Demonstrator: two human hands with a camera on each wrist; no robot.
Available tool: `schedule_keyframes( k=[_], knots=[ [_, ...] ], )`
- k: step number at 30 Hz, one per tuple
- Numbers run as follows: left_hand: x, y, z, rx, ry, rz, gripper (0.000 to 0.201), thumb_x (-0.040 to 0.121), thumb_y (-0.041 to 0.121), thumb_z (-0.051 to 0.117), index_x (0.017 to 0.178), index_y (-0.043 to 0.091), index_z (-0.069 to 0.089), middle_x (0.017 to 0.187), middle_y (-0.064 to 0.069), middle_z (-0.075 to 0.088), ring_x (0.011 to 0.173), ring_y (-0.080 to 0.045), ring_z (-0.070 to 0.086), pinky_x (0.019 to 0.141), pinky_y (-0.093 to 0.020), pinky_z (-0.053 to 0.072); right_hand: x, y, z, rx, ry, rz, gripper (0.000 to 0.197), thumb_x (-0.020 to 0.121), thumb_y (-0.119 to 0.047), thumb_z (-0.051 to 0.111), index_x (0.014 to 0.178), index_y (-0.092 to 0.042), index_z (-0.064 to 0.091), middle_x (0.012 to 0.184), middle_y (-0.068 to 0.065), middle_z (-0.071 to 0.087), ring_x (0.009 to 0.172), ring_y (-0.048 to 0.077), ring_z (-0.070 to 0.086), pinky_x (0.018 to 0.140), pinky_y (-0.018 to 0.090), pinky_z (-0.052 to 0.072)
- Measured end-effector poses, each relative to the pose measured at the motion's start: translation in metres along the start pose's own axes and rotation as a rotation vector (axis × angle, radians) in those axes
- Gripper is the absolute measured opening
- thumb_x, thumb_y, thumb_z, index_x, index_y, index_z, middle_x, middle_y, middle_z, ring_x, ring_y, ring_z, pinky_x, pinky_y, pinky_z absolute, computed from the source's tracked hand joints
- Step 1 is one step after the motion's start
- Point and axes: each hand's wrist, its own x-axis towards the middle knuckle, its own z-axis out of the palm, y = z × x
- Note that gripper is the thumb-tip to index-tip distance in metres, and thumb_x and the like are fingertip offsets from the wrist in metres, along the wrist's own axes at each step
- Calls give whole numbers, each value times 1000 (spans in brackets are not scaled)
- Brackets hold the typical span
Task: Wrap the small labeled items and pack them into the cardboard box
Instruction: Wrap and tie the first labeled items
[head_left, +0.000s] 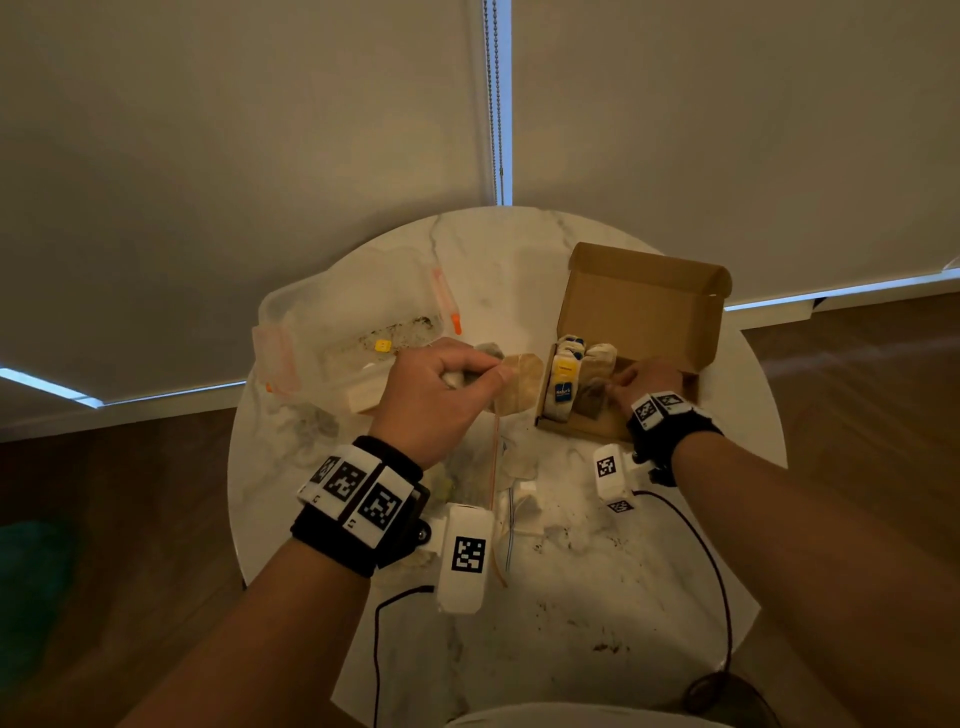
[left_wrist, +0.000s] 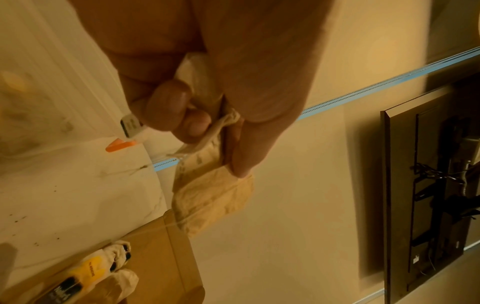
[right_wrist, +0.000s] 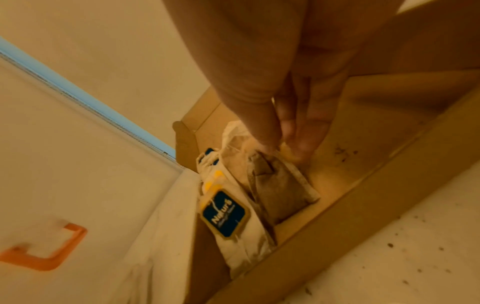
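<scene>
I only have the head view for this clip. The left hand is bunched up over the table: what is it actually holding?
Observer: In the left wrist view the left hand grips a tan tea bag by its gathered top.
Operator: And the right hand in the box?
Observer: The right wrist view shows the right hand with fingertips pinching the top of a brown tea bag inside the cardboard box.
Operator: Any readable label?
Observer: A blue tag beside it reads "Nature".
</scene>
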Motion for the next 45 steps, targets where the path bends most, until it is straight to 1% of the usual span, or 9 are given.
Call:
schedule_keyframes(
  k=[3,6,10,17,24,31,38,43,45],
  knots=[
    [2,2,0,-1,-9,-1,17,82,10,77,77,26,74,83,7,69,78,3,64,81,-15,50,-26,-8,-13,233,112,-135,16,91,-11,59,101,-13,72,113,5,69,99,18,62,83,22,44],
    [7,2,-1,-10,-8,-15,12,82,10,77,81,21,75,85,4,70,81,-5,66,82,-18,52,-79,-19,-36,626,-148,-459,32,87,2,60,100,-25,73,112,-7,68,101,7,64,83,20,50],
    [11,7,1,-30,-4,4,9,83,8,77,84,17,76,87,-1,71,86,-8,67,81,-12,49,-120,-29,-37,628,-327,-743,27,87,-8,68,113,-16,71,116,-7,69,108,8,63,89,24,52],
    [11,15,1,-57,4,-6,4,83,11,77,86,13,77,92,-4,74,91,-12,68,82,-16,51,-135,-32,-17,717,-326,-715,13,88,-6,68,98,-6,76,98,-1,75,94,6,69,83,16,52],
    [7,20,-4,-72,-28,7,3,83,10,77,86,12,77,87,2,72,84,-3,66,80,-14,49,-148,-31,-20,769,-508,-640,24,87,12,58,106,1,68,102,17,73,96,23,70,79,22,53],
    [5,23,-7,-111,-23,-13,10,85,12,75,81,21,75,89,10,71,80,5,64,69,-12,46,-151,-25,-15,731,-514,-537,35,89,13,53,113,-9,64,103,13,73,97,22,70,83,37,59],
    [2,23,-8,-141,-19,-11,12,85,12,76,80,23,74,83,12,69,66,7,58,58,-8,40,-151,-22,-10,761,-445,-441,16,89,6,61,101,-3,65,93,28,70,73,19,73,65,24,59],
    [-2,26,-9,-165,-33,-2,14,84,11,75,78,24,74,86,10,70,67,7,60,56,-6,41,-144,-26,-13,573,-253,-540,9,85,-5,72,93,-6,76,72,-3,70,56,-1,61,54,11,47],
    [-4,27,-10,-155,-40,7,15,84,12,76,77,26,74,88,12,71,76,5,64,60,-9,43,-141,-32,-20,552,-236,-517,8,87,-8,70,93,-6,76,63,-1,67,45,2,54,46,13,42]
  ],
)
